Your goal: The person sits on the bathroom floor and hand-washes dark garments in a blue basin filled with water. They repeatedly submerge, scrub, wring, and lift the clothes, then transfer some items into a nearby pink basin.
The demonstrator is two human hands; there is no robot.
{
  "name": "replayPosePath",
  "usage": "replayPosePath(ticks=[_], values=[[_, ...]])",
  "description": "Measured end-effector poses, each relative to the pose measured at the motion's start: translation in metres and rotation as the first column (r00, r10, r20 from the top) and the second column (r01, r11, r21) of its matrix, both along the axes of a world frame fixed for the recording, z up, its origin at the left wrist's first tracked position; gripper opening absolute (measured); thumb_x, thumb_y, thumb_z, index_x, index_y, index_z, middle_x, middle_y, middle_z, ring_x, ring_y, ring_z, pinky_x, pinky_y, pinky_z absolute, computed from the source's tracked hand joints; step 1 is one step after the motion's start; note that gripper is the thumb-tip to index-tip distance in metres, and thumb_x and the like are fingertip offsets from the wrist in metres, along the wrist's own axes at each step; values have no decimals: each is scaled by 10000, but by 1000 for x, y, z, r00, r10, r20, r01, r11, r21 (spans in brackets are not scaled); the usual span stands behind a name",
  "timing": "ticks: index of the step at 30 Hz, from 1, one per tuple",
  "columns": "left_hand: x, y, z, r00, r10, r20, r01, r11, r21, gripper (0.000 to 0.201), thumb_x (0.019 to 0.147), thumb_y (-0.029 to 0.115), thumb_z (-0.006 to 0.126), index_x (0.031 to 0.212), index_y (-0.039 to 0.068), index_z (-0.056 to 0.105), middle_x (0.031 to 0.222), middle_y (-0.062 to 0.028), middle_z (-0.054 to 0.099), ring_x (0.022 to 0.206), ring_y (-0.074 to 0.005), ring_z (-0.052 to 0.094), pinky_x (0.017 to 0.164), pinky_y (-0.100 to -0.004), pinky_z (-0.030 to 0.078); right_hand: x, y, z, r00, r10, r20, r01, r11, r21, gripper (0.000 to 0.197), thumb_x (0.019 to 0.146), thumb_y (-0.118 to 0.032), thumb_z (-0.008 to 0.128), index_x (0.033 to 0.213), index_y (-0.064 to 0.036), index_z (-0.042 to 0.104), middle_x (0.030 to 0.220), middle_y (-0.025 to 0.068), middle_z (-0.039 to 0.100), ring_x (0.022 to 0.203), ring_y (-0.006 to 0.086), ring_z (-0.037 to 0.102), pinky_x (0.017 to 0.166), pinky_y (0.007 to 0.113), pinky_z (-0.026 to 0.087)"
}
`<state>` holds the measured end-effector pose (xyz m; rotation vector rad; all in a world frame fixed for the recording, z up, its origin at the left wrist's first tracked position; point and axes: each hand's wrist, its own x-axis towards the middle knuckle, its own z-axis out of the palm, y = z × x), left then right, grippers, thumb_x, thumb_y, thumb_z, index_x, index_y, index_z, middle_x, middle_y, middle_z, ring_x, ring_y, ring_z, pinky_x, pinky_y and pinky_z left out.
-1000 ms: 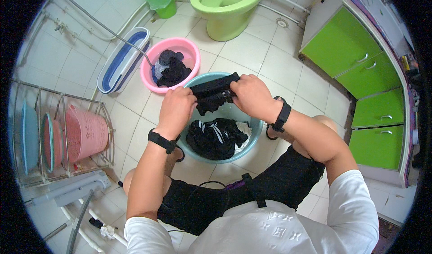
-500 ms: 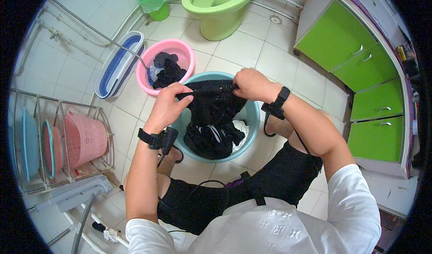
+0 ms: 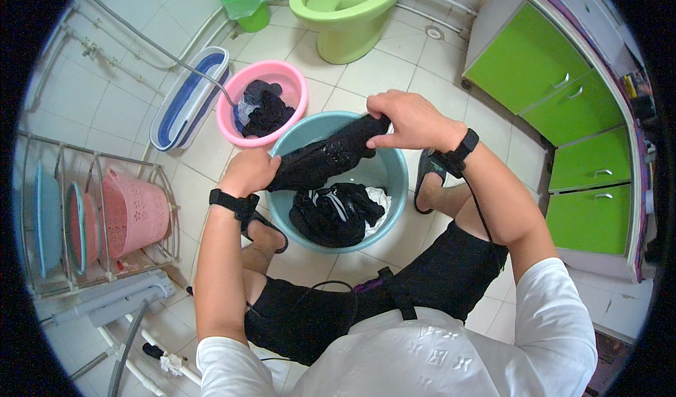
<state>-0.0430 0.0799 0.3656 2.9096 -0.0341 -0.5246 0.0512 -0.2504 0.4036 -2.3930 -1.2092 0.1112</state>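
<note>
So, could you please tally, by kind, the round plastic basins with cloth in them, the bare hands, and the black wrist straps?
Round teal plastic basin, round pink plastic basin: 2
Left hand, right hand, both on black fabric: 2
Black wrist straps: 2
Total: 6

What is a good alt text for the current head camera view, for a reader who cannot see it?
A person holds a black cloth between left hand and right hand, over a blue basin of black and white clothes. Beyond are a pink basin with dark laundry and a green toilet.
</note>
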Motion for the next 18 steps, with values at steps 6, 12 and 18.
replayPosePath(ticks=[6, 12, 18], values=[[-11, -17, -2, 961, -59, 271, 8, 983, 184, 498, 817, 137, 574, 1311, 74, 570, 819, -229, 686, 778, -352, 696, 685, -469, 558, -21, 5, -23, 996, -69, -62, 52, 968, -244, 437, 864, -452, 663, 996, -38, 615, 716, 183, 664, 692, 399, 656, 644, 485, 521], [-19, -41, 12, 932, -79, 355, -3, 975, 223, 499, 840, 78, 580, 1337, 101, 556, 777, -150, 670, 690, -324, 684, 627, -439, 555, -20, 6, -55, 987, -160, 25, 151, 857, -492, 315, 811, -340, 700, 769, -29, 723, 739, 189, 691, 730, 371, 689, 684, 454, 561], [-22, -45, 29, 891, -83, 445, -24, 973, 230, 484, 864, 68, 565, 1339, 158, 571, 750, -127, 660, 671, -316, 681, 597, -436, 550, 25, -15, -49, 561, -376, -737, 677, 721, 147, 257, 830, -282, 686, 716, -60, 751, 607, 31, 680, 475, 100, 472, 469, 299, 388]])
